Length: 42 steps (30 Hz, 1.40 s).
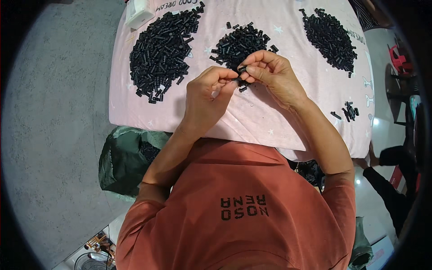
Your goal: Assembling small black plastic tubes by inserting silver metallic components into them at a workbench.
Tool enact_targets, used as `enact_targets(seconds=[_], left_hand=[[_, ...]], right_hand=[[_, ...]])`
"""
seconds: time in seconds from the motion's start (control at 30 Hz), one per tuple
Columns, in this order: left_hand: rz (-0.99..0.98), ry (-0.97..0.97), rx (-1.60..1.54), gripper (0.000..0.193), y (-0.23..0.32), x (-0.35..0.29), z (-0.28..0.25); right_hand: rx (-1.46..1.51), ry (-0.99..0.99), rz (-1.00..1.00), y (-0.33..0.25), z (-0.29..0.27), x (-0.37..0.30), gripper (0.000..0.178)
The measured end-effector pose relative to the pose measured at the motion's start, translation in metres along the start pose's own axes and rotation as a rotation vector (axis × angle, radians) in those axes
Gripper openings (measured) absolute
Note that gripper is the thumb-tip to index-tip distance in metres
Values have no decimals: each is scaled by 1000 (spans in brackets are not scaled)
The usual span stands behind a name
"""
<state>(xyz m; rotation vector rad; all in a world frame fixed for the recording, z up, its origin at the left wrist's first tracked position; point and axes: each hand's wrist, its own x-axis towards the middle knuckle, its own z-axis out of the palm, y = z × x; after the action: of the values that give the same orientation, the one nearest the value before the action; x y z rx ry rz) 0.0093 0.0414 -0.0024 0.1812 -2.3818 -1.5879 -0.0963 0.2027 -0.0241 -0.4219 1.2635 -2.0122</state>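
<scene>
Over the near edge of the middle pile of small black cylindrical parts (240, 45), both my hands are raised and close together. Thumb and index finger of my right hand (279, 81) pinch a small black cylindrical part (243, 69). My left hand (207, 99) is closed too, its fingertips pinching a thin dark part (236, 79) just below the other one. Whether the two parts touch is too small to tell. A larger pile of black parts (162, 51) lies to the left, and another pile (330, 40) lies at the far right.
Pink patterned cloth (256, 121) covers the table. A small group of black parts (350, 111) lies near its right edge. At the far left stands a white pack (139, 13). A dark green sack (121, 162) sits by my left arm. Another person's leg (384, 193) shows at right.
</scene>
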Motion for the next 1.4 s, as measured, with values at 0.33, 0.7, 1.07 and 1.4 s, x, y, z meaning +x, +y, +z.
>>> enact_targets(seconds=[0.33,0.7,1.07,1.4], left_hand=[[110,54,68,9,1,9,-1],[237,12,119,8,5,11,-6],[359,-34,172,4,8,12,-9],[356,-22,214,3,12,8,-8]], right_hand=[[3,-28,-34,1,0,1,11],[-159,-42,-89,0,0,0,8],[-126,-86,-62,2,-3,2,8],[-52,-111,-49,1,0,-1,6]])
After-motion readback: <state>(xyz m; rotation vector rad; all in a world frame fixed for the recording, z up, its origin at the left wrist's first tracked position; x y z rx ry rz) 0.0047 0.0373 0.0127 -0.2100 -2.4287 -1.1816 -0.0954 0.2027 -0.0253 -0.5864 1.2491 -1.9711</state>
